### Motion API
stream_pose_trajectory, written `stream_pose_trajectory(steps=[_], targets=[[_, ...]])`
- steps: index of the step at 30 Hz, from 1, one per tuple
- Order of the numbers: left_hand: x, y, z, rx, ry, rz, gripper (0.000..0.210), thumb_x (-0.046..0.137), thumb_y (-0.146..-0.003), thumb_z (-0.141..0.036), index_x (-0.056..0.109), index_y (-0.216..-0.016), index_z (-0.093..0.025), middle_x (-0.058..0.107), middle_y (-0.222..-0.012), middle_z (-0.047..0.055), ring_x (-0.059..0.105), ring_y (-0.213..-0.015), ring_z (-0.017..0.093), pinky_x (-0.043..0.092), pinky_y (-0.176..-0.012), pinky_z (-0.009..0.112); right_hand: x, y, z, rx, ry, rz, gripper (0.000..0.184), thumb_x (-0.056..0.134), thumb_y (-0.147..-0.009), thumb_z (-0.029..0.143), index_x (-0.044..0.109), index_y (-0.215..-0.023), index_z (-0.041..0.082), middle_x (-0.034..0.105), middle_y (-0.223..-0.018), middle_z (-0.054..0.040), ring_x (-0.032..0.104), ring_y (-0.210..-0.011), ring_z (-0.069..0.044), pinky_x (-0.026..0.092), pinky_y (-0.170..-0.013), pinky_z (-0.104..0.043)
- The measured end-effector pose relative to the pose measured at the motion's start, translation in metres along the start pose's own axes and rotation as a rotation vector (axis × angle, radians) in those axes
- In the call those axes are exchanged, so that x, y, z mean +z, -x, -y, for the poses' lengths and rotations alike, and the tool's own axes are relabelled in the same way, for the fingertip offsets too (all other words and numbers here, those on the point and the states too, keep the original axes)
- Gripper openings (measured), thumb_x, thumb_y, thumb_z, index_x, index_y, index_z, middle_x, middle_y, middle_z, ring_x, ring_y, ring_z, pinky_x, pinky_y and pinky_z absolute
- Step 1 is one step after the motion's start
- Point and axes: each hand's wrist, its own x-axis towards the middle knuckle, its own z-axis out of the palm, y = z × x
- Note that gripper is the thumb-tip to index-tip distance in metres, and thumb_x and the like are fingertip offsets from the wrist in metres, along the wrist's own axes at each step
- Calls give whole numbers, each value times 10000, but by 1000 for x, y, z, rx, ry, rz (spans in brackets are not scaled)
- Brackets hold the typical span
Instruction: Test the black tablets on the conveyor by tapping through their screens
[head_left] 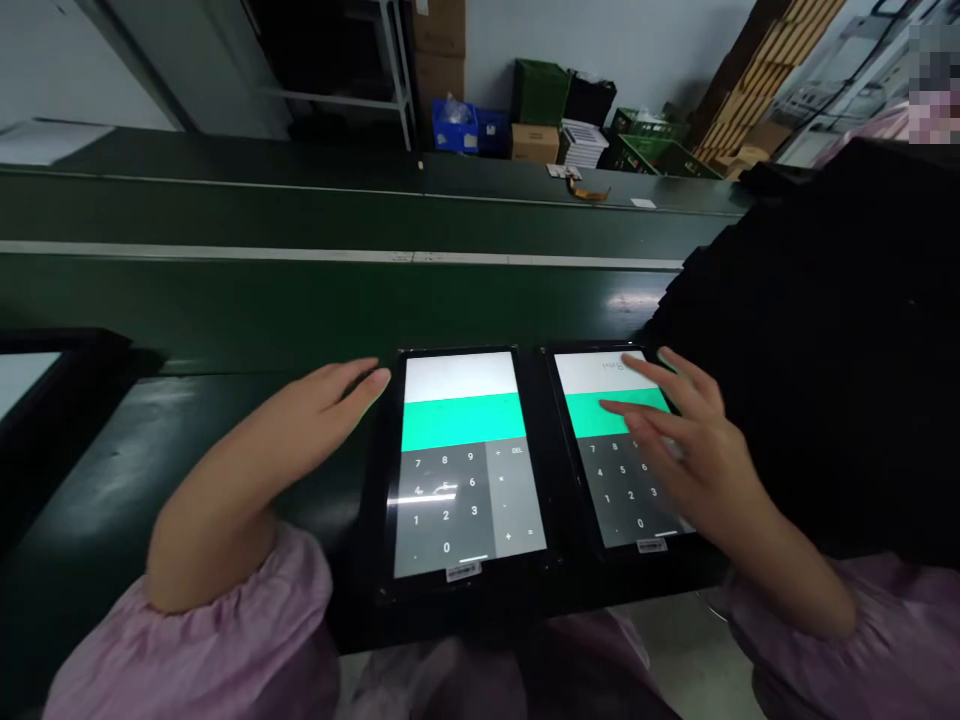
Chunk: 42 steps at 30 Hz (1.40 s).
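Observation:
Two tablets lie side by side on the dark bench, each lit with a calculator keypad below a green band. Beside the upper left edge of the left tablet rests my left hand, its fingers stretched out and holding nothing. Over the right tablet hovers my right hand, fingers spread, index fingertip at the green band; whether it touches the glass I cannot tell. Faint characters show in the white strip at the top of that tablet. My right hand hides part of its keypad.
A large black stack stands close on the right. Another screen in a black frame sits at the far left. Beyond the green bench, blue bins, cardboard boxes and green crates stand by the wall.

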Motion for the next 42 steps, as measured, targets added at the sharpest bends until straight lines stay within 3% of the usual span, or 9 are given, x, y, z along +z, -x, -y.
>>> stream_pose_trajectory(steps=[4,8,11,17,23,28,31,36,42], targets=[[-15,-5,-6,-25,101,-10,818,369,-917,-677,549,-1568,-215,539,-1644,29,464,-1546,300,392,-1255,446,27,-18,41,-88,-11,97,384,454,-1092,305,829,-1156,249,649,-1506,-107,454,-1518,-395,553,-1124,-657],[-14,-7,5,-66,-39,163,812,405,-912,-609,546,-1570,-154,521,-1653,52,475,-1538,298,354,-1279,427,52,-34,65,-104,-16,198,389,450,-1086,273,817,-1201,218,597,-1565,-131,393,-1560,-420,509,-1156,-703],[-20,-6,17,-79,-96,212,795,427,-913,-583,532,-1582,-165,517,-1656,32,483,-1532,284,346,-1280,404,59,-43,69,-120,-35,245,370,473,-1075,253,815,-1216,236,565,-1599,-132,368,-1577,-424,489,-1154,-732],[-25,-11,33,-25,-103,247,859,440,-924,-653,489,-1610,-138,577,-1604,115,586,-1431,368,434,-1204,469,59,-44,62,-79,13,160,370,486,-1072,285,855,-1070,256,641,-1522,-104,405,-1554,-419,457,-1176,-744],[0,-25,37,85,-112,219,951,586,-820,-755,516,-1597,-213,710,-1442,149,698,-1269,415,587,-946,440,63,-43,71,-100,0,252,380,463,-1084,296,806,-1249,292,553,-1621,-82,350,-1589,-418,462,-1164,-747],[6,-21,32,173,-72,302,1048,591,-810,-754,289,-1695,-281,772,-1323,118,775,-1076,361,580,-819,372,60,-40,70,-66,42,184,400,447,-1085,279,840,-1149,233,623,-1548,-109,373,-1570,-438,449,-1175,-762],[3,-16,22,180,-80,345,1145,627,-774,-723,166,-1720,-274,768,-1326,125,782,-1029,354,574,-792,365,56,-37,78,-124,-5,209,372,471,-1080,268,827,-1186,239,602,-1571,-105,364,-1580,-429,487,-1161,-733],[2,-12,13,215,-86,352,1126,655,-754,-646,186,-1708,-271,747,-1359,142,776,-1046,357,568,-775,346,58,-38,104,-248,-55,341,371,484,-1082,263,773,-1315,273,546,-1627,-89,317,-1615,-405,510,-1181,-666],[6,-6,6,200,-124,357,1009,637,-796,-566,244,-1675,-262,816,-1018,96,778,-782,315,524,-650,332,60,-39,103,-251,-57,323,385,458,-1089,250,792,-1281,251,561,-1615,-99,350,-1599,-407,524,-1170,-660]])
